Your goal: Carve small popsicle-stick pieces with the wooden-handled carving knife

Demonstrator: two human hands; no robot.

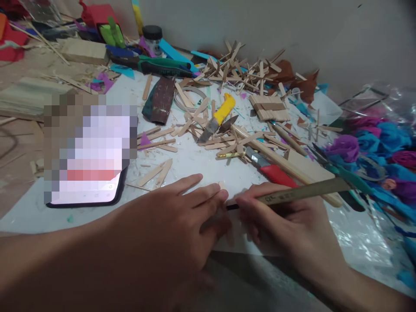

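Note:
My left hand (pixel 182 216) lies on the white sheet (pixel 201 160) with its fingers pressed down on a small pale wooden stick piece (pixel 222 186) that is mostly hidden under them. My right hand (pixel 286 221) is closed around a long olive-coloured tool (pixel 302 193) with printed marks, held like a pen. Its dark tip (pixel 231 207) touches the spot right beside my left fingertips.
A phone (pixel 89 167) lies at the left. Loose craft sticks (pixel 237 69), a yellow-handled cutter (pixel 218 116), a red-handled cutter (pixel 271 170), green pliers (pixel 162 67), a dark jar (pixel 152 38) and sandpaper (pixel 161 99) litter the sheet. Paper flowers (pixel 367 147) are piled at the right.

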